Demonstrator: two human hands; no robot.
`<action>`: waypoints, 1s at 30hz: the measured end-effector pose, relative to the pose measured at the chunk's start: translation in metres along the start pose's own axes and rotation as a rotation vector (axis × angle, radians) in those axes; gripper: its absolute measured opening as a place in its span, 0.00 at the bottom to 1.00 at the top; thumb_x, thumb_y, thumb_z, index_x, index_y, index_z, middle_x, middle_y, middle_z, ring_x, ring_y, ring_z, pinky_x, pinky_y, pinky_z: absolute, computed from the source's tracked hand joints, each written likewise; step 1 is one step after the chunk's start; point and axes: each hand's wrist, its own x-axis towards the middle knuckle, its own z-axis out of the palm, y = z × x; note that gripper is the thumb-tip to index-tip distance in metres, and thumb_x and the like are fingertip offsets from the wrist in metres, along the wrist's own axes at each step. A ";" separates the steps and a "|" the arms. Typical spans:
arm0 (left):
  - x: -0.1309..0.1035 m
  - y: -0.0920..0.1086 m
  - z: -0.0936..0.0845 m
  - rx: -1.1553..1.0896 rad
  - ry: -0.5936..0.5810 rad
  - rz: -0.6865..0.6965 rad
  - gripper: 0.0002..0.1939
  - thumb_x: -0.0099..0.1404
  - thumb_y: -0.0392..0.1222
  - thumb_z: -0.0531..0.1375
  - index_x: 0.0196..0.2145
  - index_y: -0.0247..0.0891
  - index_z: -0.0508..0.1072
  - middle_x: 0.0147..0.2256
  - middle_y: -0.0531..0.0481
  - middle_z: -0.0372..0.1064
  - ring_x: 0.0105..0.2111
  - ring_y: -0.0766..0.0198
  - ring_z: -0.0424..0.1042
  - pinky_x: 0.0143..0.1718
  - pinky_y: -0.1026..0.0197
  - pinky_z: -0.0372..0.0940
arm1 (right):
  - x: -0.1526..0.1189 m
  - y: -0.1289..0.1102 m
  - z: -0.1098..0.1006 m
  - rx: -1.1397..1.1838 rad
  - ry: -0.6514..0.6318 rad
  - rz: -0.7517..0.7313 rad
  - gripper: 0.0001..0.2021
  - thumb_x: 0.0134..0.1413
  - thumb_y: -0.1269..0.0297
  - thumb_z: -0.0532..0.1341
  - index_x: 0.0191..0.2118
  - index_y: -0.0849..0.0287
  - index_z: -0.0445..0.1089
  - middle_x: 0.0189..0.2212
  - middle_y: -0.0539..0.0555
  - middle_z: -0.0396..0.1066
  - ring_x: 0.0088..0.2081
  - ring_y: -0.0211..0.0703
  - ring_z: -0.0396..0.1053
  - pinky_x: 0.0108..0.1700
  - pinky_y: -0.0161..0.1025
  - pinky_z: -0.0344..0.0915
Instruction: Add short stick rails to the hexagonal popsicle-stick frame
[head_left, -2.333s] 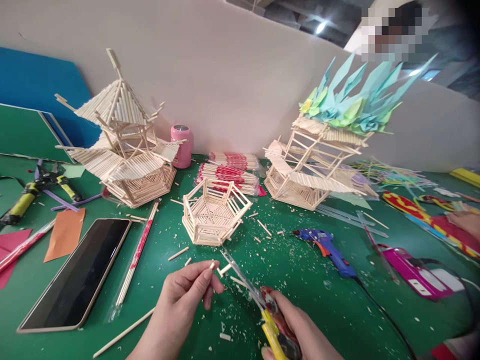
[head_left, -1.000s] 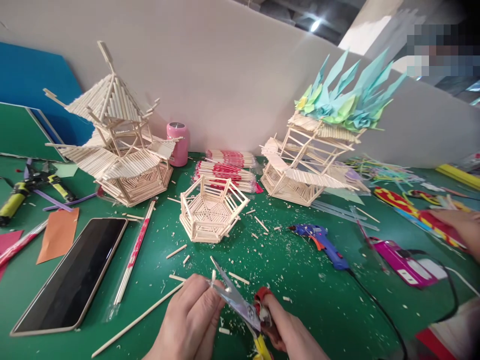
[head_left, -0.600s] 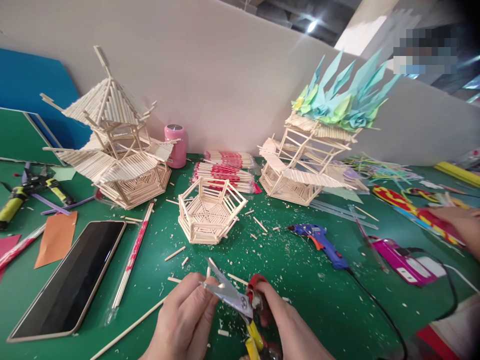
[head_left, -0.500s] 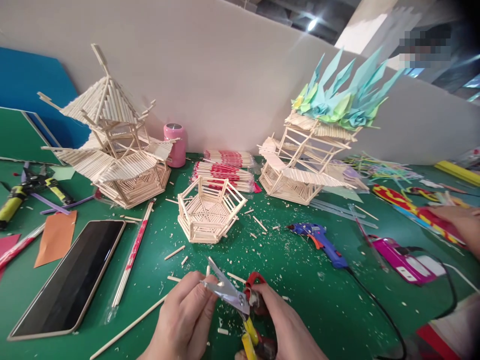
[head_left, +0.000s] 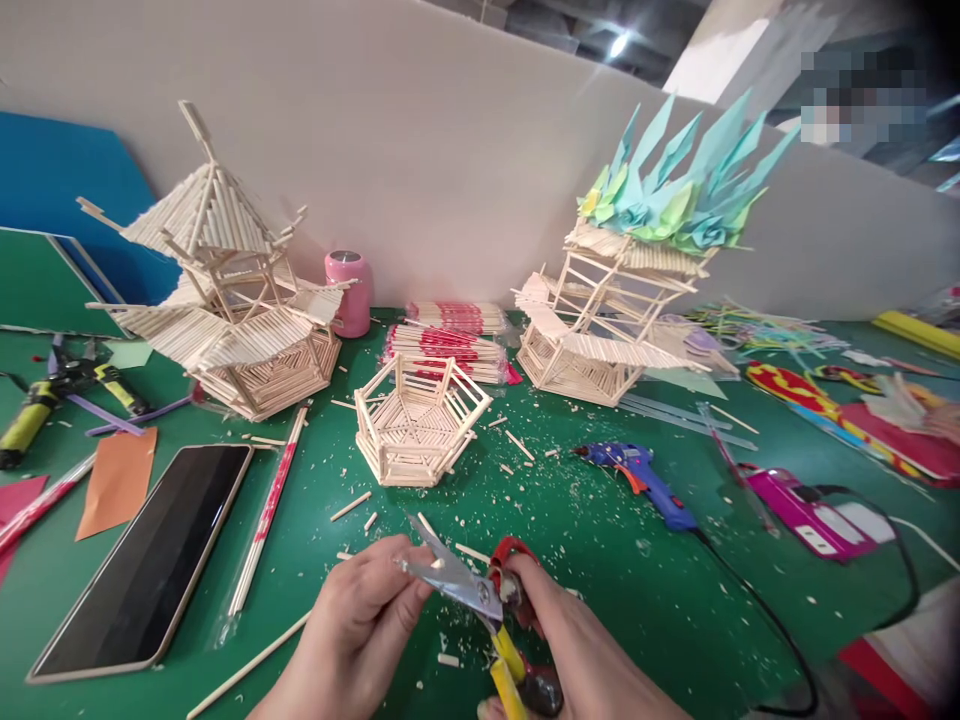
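Observation:
My left hand (head_left: pixel 360 620) is closed in a pinch beside the scissor blades. A pale end of a thin wooden stick (head_left: pixel 438 564) shows at its fingertips, between the blades. A long stick (head_left: pixel 251 665) runs from the lower left toward this hand; whether it is the same one is hidden. My right hand (head_left: pixel 570 640) grips scissors (head_left: pixel 469 592) with red and yellow handles, the blades parted and pointing left. Beyond both hands stands a small hexagonal stick frame (head_left: pixel 416 425) with a slatted floor and open railings.
A stick pavilion (head_left: pixel 225 300) stands left, another (head_left: pixel 600 355) with paper leaves right. Stick bundles (head_left: pixel 450 350) lie behind. A blue glue gun (head_left: pixel 641 480), its cord, and a magenta power strip (head_left: pixel 814 510) lie right; a phone (head_left: pixel 150 560) left. Another person's hand (head_left: pixel 941 420) is at far right.
My left hand has shifted slightly left and tilted, still at the blades. The scissors remain parted in my right hand. The other person's hand at far right has moved back.

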 end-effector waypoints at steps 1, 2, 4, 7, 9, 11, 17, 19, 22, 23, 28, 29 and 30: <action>0.002 0.001 -0.001 -0.038 -0.001 -0.008 0.11 0.65 0.34 0.50 0.29 0.39 0.70 0.21 0.52 0.66 0.20 0.67 0.66 0.21 0.68 0.62 | 0.000 -0.001 -0.002 -0.008 0.003 -0.023 0.34 0.33 0.62 0.64 0.52 0.61 0.58 0.46 0.62 0.64 0.46 0.56 0.64 0.46 0.49 0.62; 0.003 0.002 -0.002 -0.077 -0.008 -0.021 0.11 0.65 0.35 0.51 0.29 0.39 0.71 0.21 0.52 0.67 0.21 0.67 0.67 0.22 0.68 0.62 | -0.001 -0.002 -0.004 -0.019 0.010 -0.036 0.32 0.34 0.62 0.63 0.51 0.60 0.60 0.45 0.62 0.65 0.45 0.56 0.65 0.45 0.48 0.63; 0.005 0.004 -0.004 -0.155 -0.038 -0.050 0.12 0.66 0.38 0.51 0.30 0.40 0.73 0.22 0.51 0.70 0.21 0.67 0.68 0.22 0.68 0.63 | -0.001 -0.005 -0.008 -0.048 0.013 -0.052 0.26 0.34 0.64 0.62 0.46 0.59 0.63 0.41 0.61 0.68 0.41 0.54 0.67 0.40 0.45 0.66; 0.006 0.005 -0.007 -0.238 -0.084 -0.113 0.13 0.66 0.41 0.52 0.30 0.40 0.74 0.24 0.50 0.72 0.22 0.66 0.69 0.23 0.67 0.63 | -0.004 -0.007 -0.014 -0.088 0.018 -0.066 0.21 0.33 0.66 0.62 0.41 0.58 0.65 0.34 0.58 0.70 0.34 0.50 0.68 0.35 0.41 0.66; 0.006 0.006 -0.008 -0.269 -0.112 -0.151 0.13 0.65 0.42 0.52 0.30 0.40 0.75 0.24 0.49 0.73 0.23 0.65 0.69 0.24 0.67 0.64 | -0.004 -0.006 -0.016 -0.095 0.028 -0.075 0.21 0.32 0.67 0.62 0.41 0.58 0.65 0.31 0.57 0.71 0.32 0.49 0.68 0.33 0.40 0.66; 0.006 0.007 -0.007 -0.281 -0.109 -0.160 0.13 0.65 0.42 0.52 0.30 0.40 0.76 0.24 0.49 0.73 0.23 0.66 0.69 0.24 0.67 0.64 | -0.004 -0.005 -0.016 -0.077 0.035 -0.078 0.21 0.33 0.69 0.61 0.41 0.59 0.66 0.29 0.56 0.72 0.32 0.49 0.69 0.34 0.39 0.65; -0.002 -0.005 0.008 -0.320 0.040 -0.307 0.10 0.62 0.39 0.56 0.29 0.39 0.76 0.23 0.51 0.70 0.21 0.68 0.66 0.22 0.69 0.62 | 0.002 -0.004 -0.010 -0.020 -0.026 -0.074 0.23 0.33 0.71 0.60 0.43 0.60 0.64 0.33 0.57 0.72 0.36 0.50 0.70 0.36 0.38 0.67; -0.007 -0.011 0.011 -0.372 0.065 -0.401 0.08 0.61 0.40 0.57 0.30 0.39 0.76 0.26 0.50 0.71 0.23 0.67 0.67 0.23 0.69 0.63 | 0.003 -0.003 -0.008 -0.007 -0.003 -0.035 0.26 0.34 0.69 0.61 0.47 0.61 0.63 0.38 0.60 0.71 0.39 0.51 0.70 0.39 0.41 0.67; -0.011 -0.015 0.012 -0.401 0.113 -0.406 0.08 0.60 0.40 0.59 0.29 0.39 0.77 0.23 0.51 0.69 0.22 0.67 0.66 0.23 0.69 0.62 | 0.004 -0.001 -0.007 0.040 -0.010 0.049 0.33 0.34 0.64 0.64 0.53 0.60 0.59 0.46 0.63 0.67 0.44 0.55 0.67 0.44 0.45 0.66; -0.011 -0.014 0.011 -0.420 0.115 -0.403 0.08 0.60 0.41 0.59 0.29 0.39 0.77 0.22 0.51 0.68 0.22 0.68 0.65 0.23 0.68 0.62 | 0.004 -0.001 -0.008 0.051 -0.018 0.061 0.34 0.34 0.62 0.65 0.53 0.59 0.58 0.47 0.63 0.66 0.46 0.56 0.66 0.45 0.46 0.65; -0.008 -0.010 0.005 -0.647 0.043 -0.550 0.08 0.57 0.45 0.62 0.28 0.40 0.79 0.19 0.53 0.66 0.20 0.69 0.61 0.23 0.68 0.61 | 0.000 0.000 -0.014 0.010 -0.019 -0.012 0.31 0.36 0.62 0.64 0.51 0.55 0.60 0.46 0.60 0.67 0.46 0.55 0.66 0.44 0.44 0.65; -0.008 -0.010 0.004 -0.695 0.036 -0.577 0.08 0.56 0.46 0.62 0.28 0.41 0.79 0.19 0.53 0.66 0.20 0.70 0.61 0.23 0.68 0.60 | -0.001 0.000 -0.015 -0.005 -0.017 -0.019 0.30 0.36 0.62 0.64 0.51 0.55 0.60 0.45 0.59 0.68 0.45 0.55 0.67 0.43 0.44 0.66; -0.007 -0.009 0.003 -0.735 0.030 -0.598 0.08 0.56 0.46 0.63 0.28 0.42 0.79 0.19 0.53 0.67 0.20 0.70 0.61 0.22 0.68 0.59 | -0.002 0.000 -0.016 -0.021 -0.011 -0.021 0.30 0.36 0.62 0.64 0.50 0.56 0.61 0.44 0.59 0.68 0.43 0.54 0.67 0.41 0.43 0.67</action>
